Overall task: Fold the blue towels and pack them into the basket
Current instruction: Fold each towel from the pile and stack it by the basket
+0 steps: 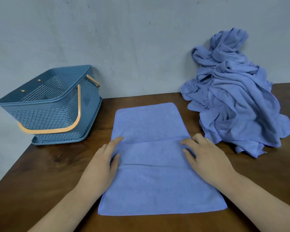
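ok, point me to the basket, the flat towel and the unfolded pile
basket (40, 116): head view, front lattice wall.
flat towel (149, 186): head view, bare near panel.
unfolded pile (238, 106): head view, middle of the heap.

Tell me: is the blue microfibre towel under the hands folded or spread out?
Partly folded. The blue microfibre towel lies as a narrow strip, a layer's edge crossing it between the left hand and right hand.
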The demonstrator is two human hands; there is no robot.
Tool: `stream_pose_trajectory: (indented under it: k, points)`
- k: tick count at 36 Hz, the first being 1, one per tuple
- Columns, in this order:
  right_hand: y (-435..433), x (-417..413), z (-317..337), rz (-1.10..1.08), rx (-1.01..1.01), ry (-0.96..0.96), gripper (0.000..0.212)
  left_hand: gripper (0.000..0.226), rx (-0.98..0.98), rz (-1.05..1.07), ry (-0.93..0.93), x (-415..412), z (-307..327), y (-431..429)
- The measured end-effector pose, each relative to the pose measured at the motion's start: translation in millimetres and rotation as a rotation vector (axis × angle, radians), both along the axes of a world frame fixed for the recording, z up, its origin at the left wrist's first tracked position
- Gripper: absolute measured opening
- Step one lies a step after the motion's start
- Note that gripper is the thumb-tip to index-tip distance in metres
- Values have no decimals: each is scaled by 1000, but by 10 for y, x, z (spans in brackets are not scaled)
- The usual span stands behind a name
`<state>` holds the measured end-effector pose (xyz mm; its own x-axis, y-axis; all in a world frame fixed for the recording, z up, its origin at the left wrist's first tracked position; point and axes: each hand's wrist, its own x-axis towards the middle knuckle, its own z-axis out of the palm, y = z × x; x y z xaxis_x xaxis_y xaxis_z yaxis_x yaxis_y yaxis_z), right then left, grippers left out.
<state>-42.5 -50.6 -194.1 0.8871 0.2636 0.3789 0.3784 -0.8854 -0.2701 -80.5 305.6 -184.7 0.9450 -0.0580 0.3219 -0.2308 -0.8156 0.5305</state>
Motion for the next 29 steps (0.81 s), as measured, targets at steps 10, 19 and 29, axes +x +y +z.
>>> stream_pose_trajectory:
  k: [10,19,29]
  points:
    - [-45,-107,8,-45,57,58,26,28,19,-14,84,64,56,22]
    - [-69,-127,-2,-33,74,50,28,34,-6,65,77,-195,0,-221]
    - [-68,-238,23,-17,60,28,28,57,28,71,97,-559,13,-229]
